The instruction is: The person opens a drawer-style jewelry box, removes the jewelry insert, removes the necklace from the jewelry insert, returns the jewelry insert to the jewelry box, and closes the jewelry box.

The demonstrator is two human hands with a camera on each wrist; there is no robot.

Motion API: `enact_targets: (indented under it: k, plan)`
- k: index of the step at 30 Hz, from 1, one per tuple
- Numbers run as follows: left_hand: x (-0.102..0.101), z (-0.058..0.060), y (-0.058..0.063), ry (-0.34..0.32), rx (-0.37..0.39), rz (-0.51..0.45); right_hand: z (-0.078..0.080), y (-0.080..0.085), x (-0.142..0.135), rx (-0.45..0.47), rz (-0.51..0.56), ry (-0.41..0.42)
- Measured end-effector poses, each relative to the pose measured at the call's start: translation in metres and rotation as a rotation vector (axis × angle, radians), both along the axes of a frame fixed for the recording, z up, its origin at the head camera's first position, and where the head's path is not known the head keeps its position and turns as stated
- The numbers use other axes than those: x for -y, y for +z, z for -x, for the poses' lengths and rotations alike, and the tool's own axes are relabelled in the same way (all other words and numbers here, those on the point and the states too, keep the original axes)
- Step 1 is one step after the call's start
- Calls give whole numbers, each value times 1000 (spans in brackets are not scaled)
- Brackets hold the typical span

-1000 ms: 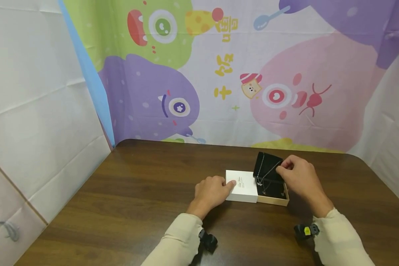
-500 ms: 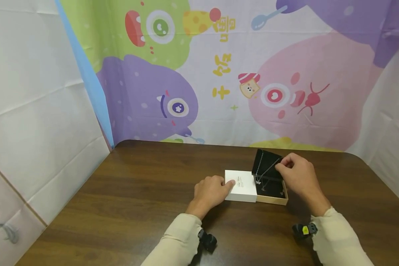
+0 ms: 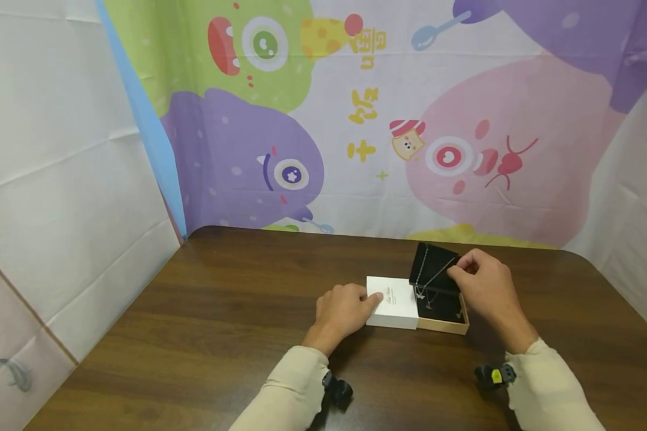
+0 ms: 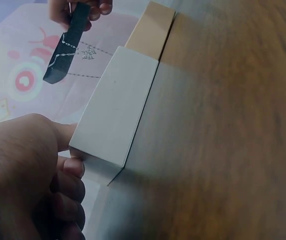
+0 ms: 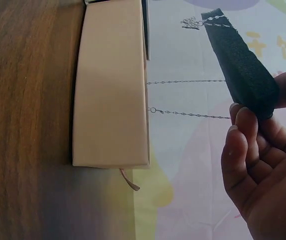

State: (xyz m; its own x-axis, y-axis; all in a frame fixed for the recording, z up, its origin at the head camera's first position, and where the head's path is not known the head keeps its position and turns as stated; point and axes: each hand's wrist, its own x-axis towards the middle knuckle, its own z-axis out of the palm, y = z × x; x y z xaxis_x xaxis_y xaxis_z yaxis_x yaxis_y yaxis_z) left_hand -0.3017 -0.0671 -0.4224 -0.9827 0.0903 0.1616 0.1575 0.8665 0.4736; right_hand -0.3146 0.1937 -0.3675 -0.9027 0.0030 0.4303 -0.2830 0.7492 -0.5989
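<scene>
A white box sleeve [image 3: 392,299] with small print on top lies on the table, its tan drawer [image 3: 443,325] pulled partly out to the right. My left hand [image 3: 342,314] grips the sleeve's left end, thumb on top. Above the drawer, my right hand [image 3: 487,290] pinches the right end of a black foam pad [image 5: 240,65], which is tilted up. A thin silver necklace [image 3: 422,276] is looped over the pad, and its small openwork pendant [image 5: 191,23] dangles at the edge. Chain strands run from the pad down toward the drawer. Black lining [image 3: 439,306] shows inside the drawer.
The brown wooden table [image 3: 221,335] reaches back to a cartoon-printed cloth [image 3: 356,197]. A pale cloth wall [image 3: 59,149] stands at the left. From the drawer's end a short ribbon tab [image 5: 129,180] sticks out.
The black pad, held by my right hand, has risen slightly at its far edge over the past second. My left hand and the box stay in place.
</scene>
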Motion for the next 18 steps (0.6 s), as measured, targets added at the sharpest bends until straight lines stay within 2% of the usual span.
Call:
enact_targets:
  k: [18]
  plan:
    - [-1, 0, -1, 8, -15, -8, -2, 0, 2, -54, 37, -21]
